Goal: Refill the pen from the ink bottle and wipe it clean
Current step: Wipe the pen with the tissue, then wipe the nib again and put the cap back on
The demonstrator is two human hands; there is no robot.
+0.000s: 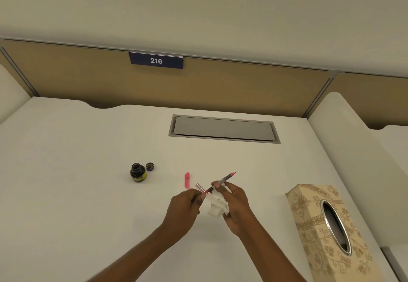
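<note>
My left hand (184,210) pinches the lower end of a slim pen (223,179) with a pink tip that points up and to the right. My right hand (235,206) holds a crumpled white tissue (217,205) around the pen's middle. A small pinkish barrel piece (199,186) lies on the desk just behind my left fingers. The pink pen cap (187,179) lies to the left of it. Further left, the dark ink bottle (138,172) stands uncapped, with its lid (150,166) beside it.
A patterned beige tissue box (326,231) stands on the white desk (88,193) at the right. A grey cable hatch (224,128) is set in the desk at the back. A tan partition with a sign (156,60) reading 216 rises behind.
</note>
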